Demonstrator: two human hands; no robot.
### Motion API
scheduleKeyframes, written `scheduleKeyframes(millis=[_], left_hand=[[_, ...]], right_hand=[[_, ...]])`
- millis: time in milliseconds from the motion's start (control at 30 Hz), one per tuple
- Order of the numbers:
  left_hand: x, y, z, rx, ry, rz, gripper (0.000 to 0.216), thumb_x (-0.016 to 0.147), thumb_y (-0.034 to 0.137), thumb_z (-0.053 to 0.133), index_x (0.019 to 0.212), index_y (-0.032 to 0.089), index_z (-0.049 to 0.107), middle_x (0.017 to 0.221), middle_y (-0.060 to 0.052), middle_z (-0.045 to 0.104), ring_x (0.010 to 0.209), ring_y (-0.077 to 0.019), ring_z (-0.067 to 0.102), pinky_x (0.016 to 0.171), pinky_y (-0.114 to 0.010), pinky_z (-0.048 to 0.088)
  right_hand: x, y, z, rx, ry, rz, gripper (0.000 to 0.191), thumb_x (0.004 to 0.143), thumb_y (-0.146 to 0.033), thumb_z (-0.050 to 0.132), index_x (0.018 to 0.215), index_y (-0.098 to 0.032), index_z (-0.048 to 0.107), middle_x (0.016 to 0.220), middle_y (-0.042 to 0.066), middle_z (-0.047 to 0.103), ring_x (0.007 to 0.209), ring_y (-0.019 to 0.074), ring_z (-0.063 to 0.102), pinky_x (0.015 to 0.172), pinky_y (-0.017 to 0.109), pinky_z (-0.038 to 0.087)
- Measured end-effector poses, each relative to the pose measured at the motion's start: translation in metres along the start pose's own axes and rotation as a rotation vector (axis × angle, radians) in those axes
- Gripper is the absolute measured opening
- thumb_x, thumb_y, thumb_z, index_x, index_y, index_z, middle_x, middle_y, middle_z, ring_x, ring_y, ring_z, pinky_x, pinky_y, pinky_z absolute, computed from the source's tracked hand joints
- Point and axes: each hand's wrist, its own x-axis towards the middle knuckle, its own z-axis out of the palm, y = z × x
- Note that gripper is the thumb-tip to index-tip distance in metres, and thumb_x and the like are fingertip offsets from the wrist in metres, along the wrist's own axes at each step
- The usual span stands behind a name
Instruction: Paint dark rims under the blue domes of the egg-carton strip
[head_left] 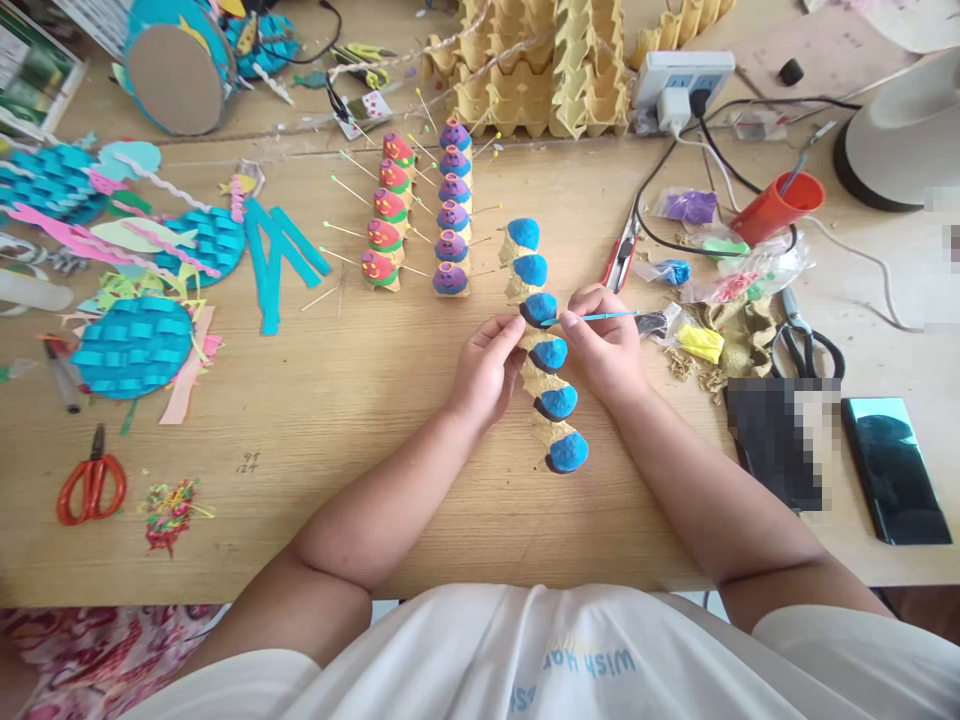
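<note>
A strip of egg carton (553, 432) lies lengthwise in front of me, its several bumps capped in blue clay with a dark edge along some of them. My left hand (487, 368) pinches the strip's left side near the third bump from the far end. In my right hand (606, 348) is a thin blue modelling tool (613, 316), whose tip meets the dark clay on that same bump (538, 308). To the left stand two finished-looking strips: a red-and-green caterpillar (388, 205) and a purple caterpillar (453, 216), both with faces and pin-like feelers.
Right of my hands lie bagged yellow clay (701, 342), black-handled scissors (806, 350), a red cutter (621, 250), an orange cup (780, 205) and a phone (896, 470). Woven blue paper crafts (135, 345) and orange scissors (92, 485) are at left. Egg trays (525, 95) sit behind.
</note>
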Motion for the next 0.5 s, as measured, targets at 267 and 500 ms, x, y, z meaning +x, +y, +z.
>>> scheduleKeyframes(millis=[267, 500], left_hand=[[-0.0035, 0.0034, 0.0039, 0.072, 0.060, 0.023, 0.035, 0.080, 0.042, 0.097, 0.081, 0.019, 0.070, 0.076, 0.003, 0.075, 0.064, -0.0089, 0.067, 0.061, -0.020, 0.052], [-0.0005, 0.0024, 0.0026, 0.143, 0.077, 0.032, 0.038, 0.073, 0.044, 0.099, 0.078, 0.019, 0.072, 0.068, 0.004, 0.070, 0.061, -0.0095, 0.065, 0.058, -0.021, 0.049]], right_hand=[[-0.0013, 0.0006, -0.0009, -0.098, -0.017, -0.024, 0.050, 0.087, -0.067, 0.087, 0.077, -0.025, 0.061, 0.085, -0.002, 0.054, 0.081, 0.0163, 0.052, 0.083, 0.036, 0.048], [-0.0016, -0.0016, -0.0008, -0.190, -0.038, -0.101, 0.049, 0.091, -0.067, 0.082, 0.077, -0.025, 0.062, 0.088, 0.000, 0.054, 0.088, 0.0195, 0.056, 0.093, 0.042, 0.050]])
